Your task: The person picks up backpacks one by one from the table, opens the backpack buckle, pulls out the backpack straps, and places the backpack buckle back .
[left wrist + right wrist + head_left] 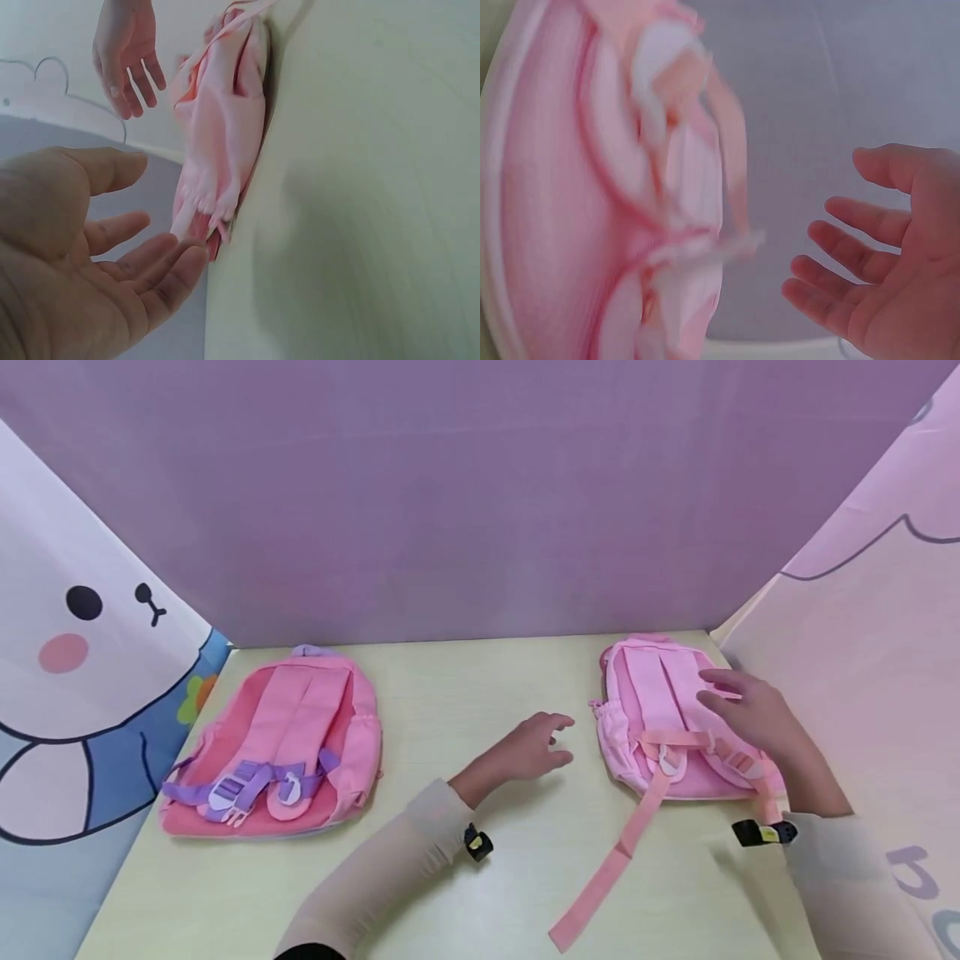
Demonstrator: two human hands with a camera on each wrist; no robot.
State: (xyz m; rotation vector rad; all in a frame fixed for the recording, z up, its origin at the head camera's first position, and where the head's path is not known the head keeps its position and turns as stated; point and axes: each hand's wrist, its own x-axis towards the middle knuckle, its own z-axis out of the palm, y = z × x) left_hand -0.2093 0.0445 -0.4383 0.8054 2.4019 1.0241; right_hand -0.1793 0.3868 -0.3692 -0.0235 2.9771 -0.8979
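Observation:
A light pink backpack (621, 739) lies straps-up on the right of the table, with peach webbing, white buckles and a long peach strap (600, 893) trailing toward the front. My right hand (757, 714) hovers over its right side, fingers apart and relaxed. In the right wrist view that hand (900, 262) holds nothing, and a gap separates it from the blurred backpack (547, 195). Left of the bag, my left hand (534, 747) is in the air above the table. Its palm (75, 255) shows bare in the left wrist view, fingers loosely bent.
On the left of the table lies a darker pink backpack (360, 752) with purple straps (251, 785) and a pale side-release buckle. A purple panel (480, 510) rises behind the pale table (450, 693). Printed panels stand at both sides, the left one showing a cartoon animal (97, 677).

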